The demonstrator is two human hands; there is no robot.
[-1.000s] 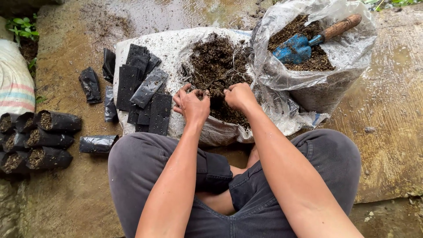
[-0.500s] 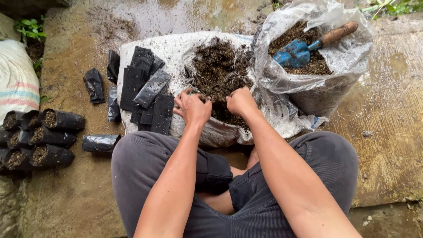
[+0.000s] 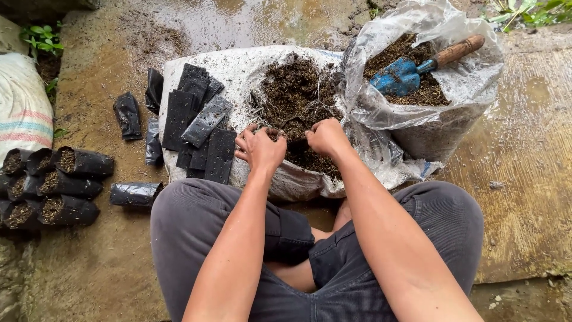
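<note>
Kneading crumbly dark soil (image 3: pixel 298 95): left hand (image 3: pixel 260 147), right hand (image 3: pixel 326 137).

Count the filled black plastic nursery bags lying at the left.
About 7 filled black plastic nursery bags, stacked on their sides at the left edge beside the striped sack; more may be hidden off-frame.

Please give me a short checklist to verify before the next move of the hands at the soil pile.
1. Both hands at the soil pile: ok; left hand and right hand are at its near edge.
2. Small black bag open between the hands: cannot tell; fingers hide it.
3. Empty black bags within reach: ok; they lie flat on the white sack beside the left hand.
4. Blue trowel available: ok; it rests in the clear plastic bag of soil.
5. Filled bags kept apart: ok; they lie stacked on their sides at the far left.
</note>
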